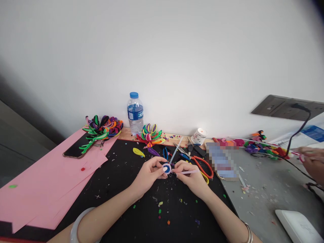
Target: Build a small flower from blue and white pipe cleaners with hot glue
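Observation:
My left hand (154, 170) is closed, thumb and fingers pinching a small round coil (167, 168), blue inside with a pale lilac rim. My right hand (188, 175) meets it from the other side. Its fingers are closed on a thin pale lilac strip (189, 172) that sticks out to the right; whether strip and coil are one piece I cannot tell. Just beyond the hands lie a pale narrow stick (176, 150), a dark blue pipe-cleaner loop (165, 153) and a purple one (153, 152). Red-handled scissors (202, 165) rest beside my right hand.
A water bottle (135, 114), a bunch of colourful pipe-cleaner loops (103, 126) and a white paper tub (199, 136) stand along the wall. Pink sheets (50, 182) and a phone (76, 148) lie left, another phone (224, 162) right. Another person's hand (314, 163) is at far right.

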The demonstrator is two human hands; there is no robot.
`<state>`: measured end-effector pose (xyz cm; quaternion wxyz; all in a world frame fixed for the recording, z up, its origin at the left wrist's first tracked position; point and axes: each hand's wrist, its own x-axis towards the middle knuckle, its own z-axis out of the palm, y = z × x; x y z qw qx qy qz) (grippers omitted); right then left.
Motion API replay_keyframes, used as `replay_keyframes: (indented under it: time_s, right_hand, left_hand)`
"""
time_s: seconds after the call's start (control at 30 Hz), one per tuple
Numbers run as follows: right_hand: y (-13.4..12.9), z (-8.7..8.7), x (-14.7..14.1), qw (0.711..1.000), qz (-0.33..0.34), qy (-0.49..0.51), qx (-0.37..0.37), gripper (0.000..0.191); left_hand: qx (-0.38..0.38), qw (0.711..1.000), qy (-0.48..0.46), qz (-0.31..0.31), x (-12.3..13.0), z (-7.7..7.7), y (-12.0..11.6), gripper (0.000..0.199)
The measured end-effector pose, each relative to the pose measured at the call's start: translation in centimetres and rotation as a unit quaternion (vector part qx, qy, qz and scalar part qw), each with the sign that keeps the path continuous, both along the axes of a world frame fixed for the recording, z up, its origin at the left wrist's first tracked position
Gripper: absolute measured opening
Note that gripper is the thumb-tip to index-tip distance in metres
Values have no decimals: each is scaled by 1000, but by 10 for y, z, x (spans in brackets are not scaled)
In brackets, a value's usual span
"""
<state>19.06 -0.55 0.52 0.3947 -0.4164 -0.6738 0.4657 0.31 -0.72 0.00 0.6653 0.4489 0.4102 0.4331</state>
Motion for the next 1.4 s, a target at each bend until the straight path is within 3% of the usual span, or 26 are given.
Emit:
replay_keyframes:
  time_s: [1.4]
  right_hand:
    - [1,-4,1,1000,9,11,-9,6]
  left_hand:
    - [3,1000,3,-4,0,0,0,25]
